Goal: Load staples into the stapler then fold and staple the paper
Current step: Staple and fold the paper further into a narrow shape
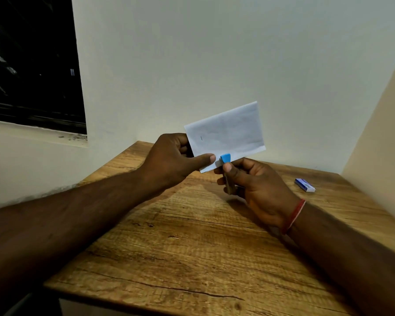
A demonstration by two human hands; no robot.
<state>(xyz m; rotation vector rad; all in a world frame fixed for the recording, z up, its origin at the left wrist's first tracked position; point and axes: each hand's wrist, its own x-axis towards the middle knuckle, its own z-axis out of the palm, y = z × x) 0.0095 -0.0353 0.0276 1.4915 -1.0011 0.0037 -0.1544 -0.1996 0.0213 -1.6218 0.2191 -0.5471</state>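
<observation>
- Head view, looking forward and down over two bare forearms reaching above a wooden table (192, 247).
- Folded white paper (228, 131) held up in the air above the table's far half, tilted, long edge rising toward the right.
- Left hand (169, 158) gripping the paper's lower left corner: thumb pressed flat across the front near the bottom edge, other fingers curled behind the sheet.
- One small dark staple mark (201, 138) visible on the paper, just right of the left hand's fingers.
- Right hand (253, 185) closed around a stapler (226, 160), just beside the left thumb tip; thumb on the near side, fingers wrapped behind.
- Only the stapler's blue tip clearly visible, lying over the paper's bottom edge; the rest mostly hidden in the fist, a dark lower part showing under the fingers.
- Red thread band (293, 216) around the right wrist.
- Small blue and white staple box (304, 185) lying flat on the table, well apart to the right of the hands.
- Plain pale walls (192, 53) behind and to the right, meeting at a corner; dark window (30, 60) with a pale sill at upper left.
</observation>
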